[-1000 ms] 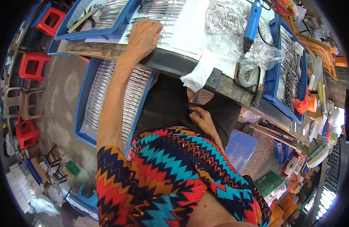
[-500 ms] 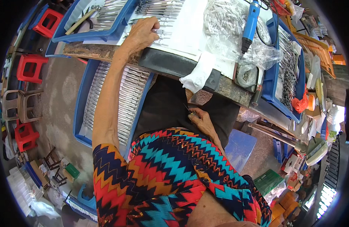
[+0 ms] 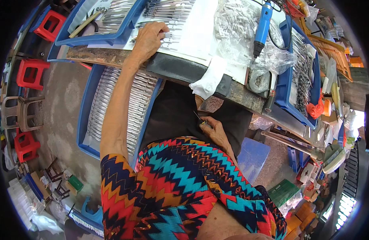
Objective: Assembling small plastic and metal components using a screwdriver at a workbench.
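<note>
My left hand (image 3: 149,40) is over the table, its fingers bent and pressed together at the end of a slim silver metal piece (image 3: 171,36). More such metal pieces (image 3: 174,14) lie in a row beyond it on white paper. Down at my lap, my right hand (image 3: 213,130) is closed around a small tool with a thin dark point (image 3: 197,115); the fingers hide most of it, so its kind does not show.
Blue trays of metal pieces stand on the table's left (image 3: 108,37) and right (image 3: 287,86), and below it (image 3: 82,116). A blue electric screwdriver (image 3: 263,26) lies by a plastic bag of small parts (image 3: 236,24). White cloth (image 3: 208,78) hangs over the table edge.
My left hand has shifted slightly, with its fingers more drawn together at the metal pieces. My right hand has turned a little and the tool's thin point shows more.
</note>
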`<state>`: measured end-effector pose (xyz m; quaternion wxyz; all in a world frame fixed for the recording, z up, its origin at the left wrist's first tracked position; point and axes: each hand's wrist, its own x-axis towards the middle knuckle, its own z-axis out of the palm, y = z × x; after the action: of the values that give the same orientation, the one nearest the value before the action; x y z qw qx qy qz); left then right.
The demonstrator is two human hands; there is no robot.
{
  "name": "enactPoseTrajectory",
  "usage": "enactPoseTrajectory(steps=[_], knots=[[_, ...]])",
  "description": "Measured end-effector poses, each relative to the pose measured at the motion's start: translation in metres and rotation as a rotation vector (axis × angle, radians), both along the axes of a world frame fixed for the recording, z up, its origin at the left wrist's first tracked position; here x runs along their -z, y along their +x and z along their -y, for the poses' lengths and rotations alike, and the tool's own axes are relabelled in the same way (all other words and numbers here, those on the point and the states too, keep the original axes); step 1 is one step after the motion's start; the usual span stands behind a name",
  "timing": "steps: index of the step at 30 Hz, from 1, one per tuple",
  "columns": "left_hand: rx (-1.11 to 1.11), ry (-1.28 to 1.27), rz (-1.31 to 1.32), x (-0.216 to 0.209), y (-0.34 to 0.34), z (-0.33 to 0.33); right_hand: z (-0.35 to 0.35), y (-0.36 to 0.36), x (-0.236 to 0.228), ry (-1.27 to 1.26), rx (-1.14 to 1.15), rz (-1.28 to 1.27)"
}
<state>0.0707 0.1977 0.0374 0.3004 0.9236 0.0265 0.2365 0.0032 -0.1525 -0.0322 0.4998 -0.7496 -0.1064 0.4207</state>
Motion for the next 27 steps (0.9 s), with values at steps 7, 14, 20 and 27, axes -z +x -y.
enactPoseTrajectory(steps=[7,14,20,27], knots=[[-0.157,0.112,0.398,-0.033,-0.011,0.035,0.004,0.001,-0.01,0.026,0.009,-0.053],[-0.122,-0.643,0.025,-0.057,-0.082,0.114,0.004,0.005,-0.036,-0.025,-0.041,-0.044],[0.032,-1.312,-0.219,-0.02,-0.106,0.158,0.009,0.003,-0.032,-0.036,-0.05,0.011],[0.095,-1.253,-0.265,0.002,-0.094,0.174,0.016,0.002,-0.045,-0.056,-0.007,-0.025]])
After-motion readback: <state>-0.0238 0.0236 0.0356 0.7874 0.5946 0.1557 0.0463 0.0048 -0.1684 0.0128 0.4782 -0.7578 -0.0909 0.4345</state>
